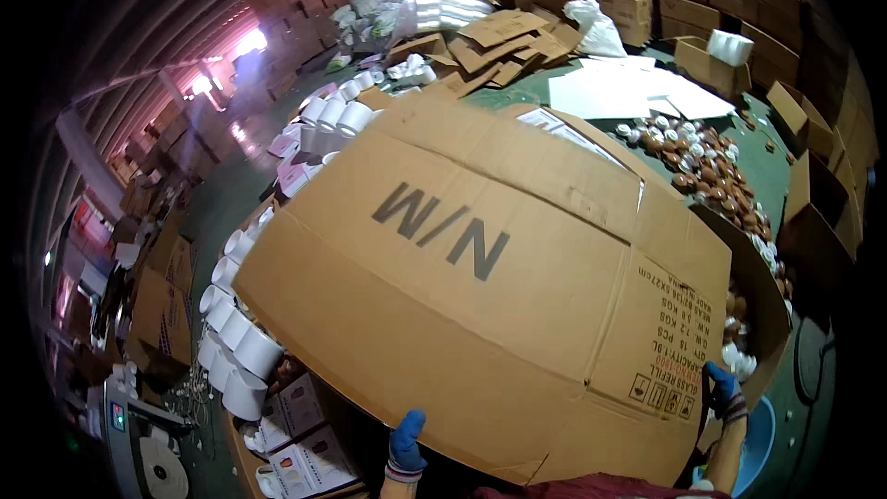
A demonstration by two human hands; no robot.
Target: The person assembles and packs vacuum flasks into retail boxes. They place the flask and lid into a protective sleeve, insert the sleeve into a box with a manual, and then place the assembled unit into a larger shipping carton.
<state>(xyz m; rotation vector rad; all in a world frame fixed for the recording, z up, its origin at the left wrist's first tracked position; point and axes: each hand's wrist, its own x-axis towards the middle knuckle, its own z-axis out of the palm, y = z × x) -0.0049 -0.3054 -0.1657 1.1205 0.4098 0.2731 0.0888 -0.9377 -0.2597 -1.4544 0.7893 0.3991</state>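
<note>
A large flattened cardboard carton [443, 277] bearing printed letters spans the middle of the head view. At its near edge, my left hand [407, 442] in a blue work glove grips the board, thumb on top and the other fingers hidden beneath. My right hand [723, 388], gloved in blue too, holds the carton's right edge near the printed symbols. The board lies tilted in front of my body and hides much of what is below it. Under its lower left side, an open carton holds printed white boxes [305, 457].
White cylinders [242, 339] are stacked along the left. Brown and white round lids [714, 180] lie heaped at the right, by a blue tub [759, 443]. Flattened cartons [506, 34] and white sheets [603, 90] lie beyond. A tape machine [125, 423] stands lower left.
</note>
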